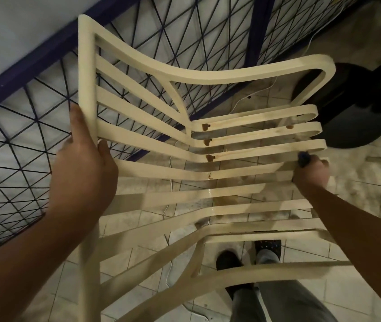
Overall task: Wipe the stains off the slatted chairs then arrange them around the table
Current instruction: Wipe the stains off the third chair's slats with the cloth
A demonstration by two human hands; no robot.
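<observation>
Left hand [85,163] at nine o'clock grips the rail of the slatted chair [208,79], right hand [311,173] at three curls round a small dark-blue thing [303,159] against a slat, brown stains [208,142] sit unwiped at centre, so wiping looks barely begun, arranging all ahead

Blue wire-mesh railing [22,75] behind; white cable [170,159] across tiled floor [359,194].

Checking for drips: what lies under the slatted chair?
Through gaps in the slatted chair show tiled floor, a white cable and the person's dark shoes. The slats cover the remaining floor, so drips there cannot be seen.
</observation>
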